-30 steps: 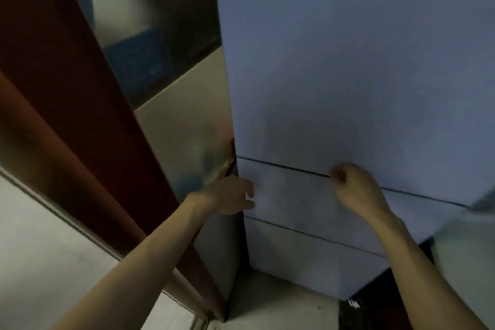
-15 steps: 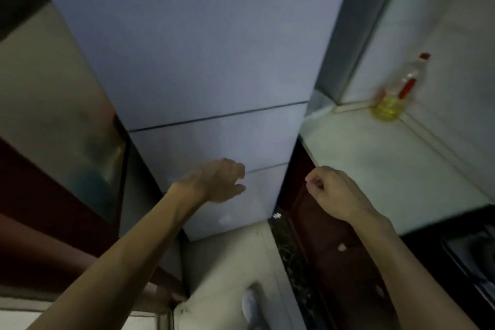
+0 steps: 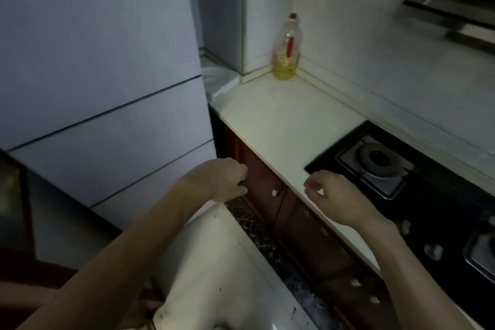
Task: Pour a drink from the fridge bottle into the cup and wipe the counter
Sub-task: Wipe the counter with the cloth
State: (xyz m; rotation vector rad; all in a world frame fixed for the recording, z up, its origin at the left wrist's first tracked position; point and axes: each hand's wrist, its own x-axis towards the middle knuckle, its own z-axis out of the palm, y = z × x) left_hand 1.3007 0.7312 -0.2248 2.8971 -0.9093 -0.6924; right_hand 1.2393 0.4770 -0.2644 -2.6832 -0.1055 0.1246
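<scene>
- So the tall pale grey-blue fridge (image 3: 101,48) fills everything from 8 to 12 o'clock. All its doors look closed, with only thin dark seams across the front.
- The drink bottle isn't visible anywhere. My guess is it's behind one of those doors. No cup in view either, and no cloth.
- Left grip (image 3: 227,179) hangs at about 6 o'clock, just off the fridge's lower corner. Its fingers are loosely curled and hold nothing.
- Right grip (image 3: 340,195) is at 4 o'clock over the front edge of the cream stone desk (image 3: 281,126). It's also loosely curled and holding nothing.
- There's a clear plastic bottle with a red cap and yellow liquid (image 3: 287,45) in the back corner at 1 o'clock. It looks like cooking oil to me, so don't pour that lol.
- The black glass gas hob (image 3: 401,182) sits at 3 o'clock. Dark red cabinet fronts (image 3: 265,171) run under the desk.
- The step in hand, I reckon, is getting the fridge open.
- I can't see a handle, and I can't tell which side the hinges are on.
- I'd hook the fingers into a door edge at a seam and pull steadily, no yanking.
- Keep the other grip free for the bottle.
- The desk corner sits just beside the fridge, so stand clear of the door's swing.
- Take the bottle by its body and set it on the bare desk, well away from the hob.
</scene>
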